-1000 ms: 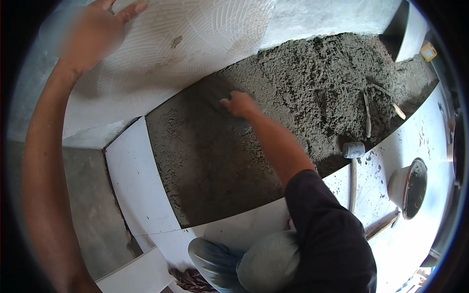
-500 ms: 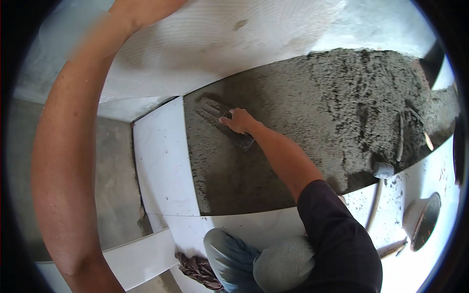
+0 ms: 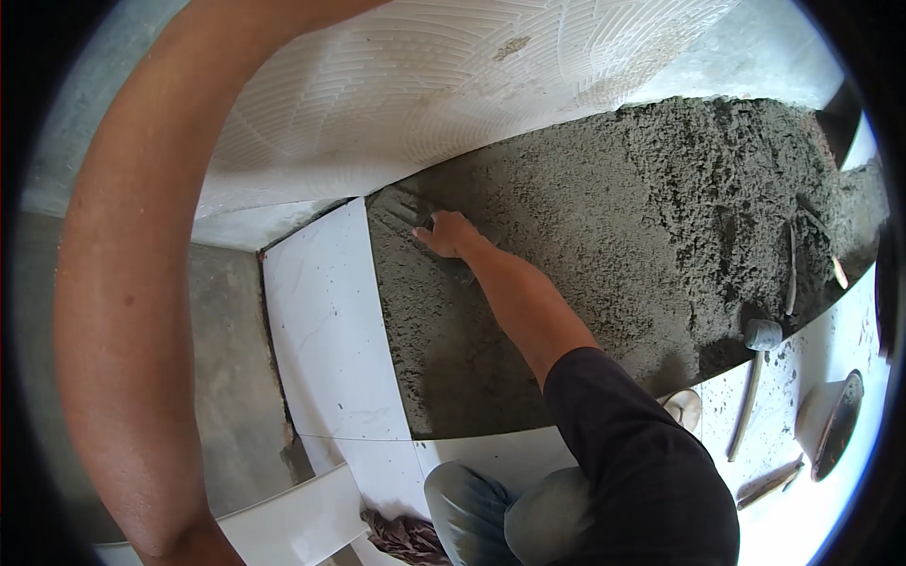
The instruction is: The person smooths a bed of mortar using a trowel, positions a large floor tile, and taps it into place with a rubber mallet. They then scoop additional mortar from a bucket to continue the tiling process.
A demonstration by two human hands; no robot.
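Note:
My right hand [image 3: 447,234] is closed round the handle of a flat plastering trowel [image 3: 408,204]. Its blade lies on the grey mortar bed [image 3: 557,208], near the bed's far left corner, and is partly hidden by my fingers and dulled by mortar. Around the trowel the mortar looks fairly smooth; toward the right it turns coarse and lumpy. My left arm runs up along the left side and leaves the picture at the top by the wall, so the left hand is out of sight.
White tiles [image 3: 330,311] border the mortar at left and front. A ridged wall [image 3: 453,94] rises behind it. At right lie a mallet [image 3: 763,335], a thin tool [image 3: 791,269], a bucket [image 3: 830,424] and a wooden-handled tool [image 3: 769,483]. A crumpled dark cloth [image 3: 406,538] lies near my knees.
The view has shifted slightly. The trowel stays in the far left corner, its blade showing less than before. My left hand, partly seen at the top earlier, is now out of view.

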